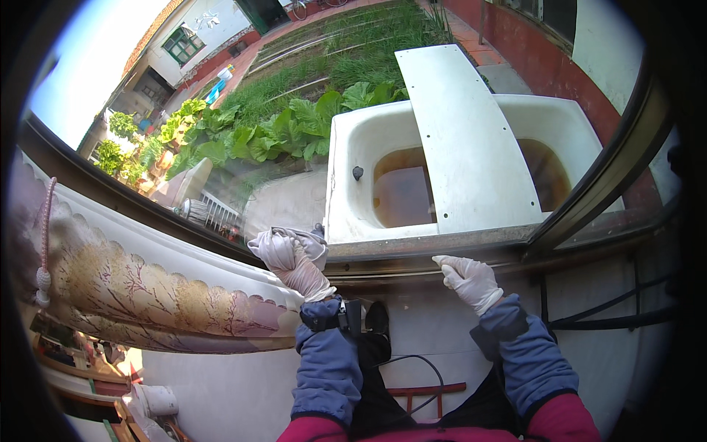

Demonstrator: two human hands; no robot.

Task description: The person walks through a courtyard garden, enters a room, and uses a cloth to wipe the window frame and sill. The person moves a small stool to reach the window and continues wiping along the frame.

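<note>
Both hands wear thin white gloves. My left hand (302, 273) grips a bunched pale grey cloth (281, 246) near the left part of the window frame's lower rail (386, 268). My right hand (469, 280) is a little above the same rail, further right, with its fingers curled together and nothing visible in them. Through the window a white bathtub (342, 166) holds brownish water (406, 188). A white board (469, 127) with small holes lies across the tub.
A patterned curtain (165, 293) hangs at the left, close to my left hand. Black cables (602, 320) run at the right. Below are a red metal frame (428, 390) and a white bucket (158, 400). Leafy plants (281, 130) grow outside beside the tub.
</note>
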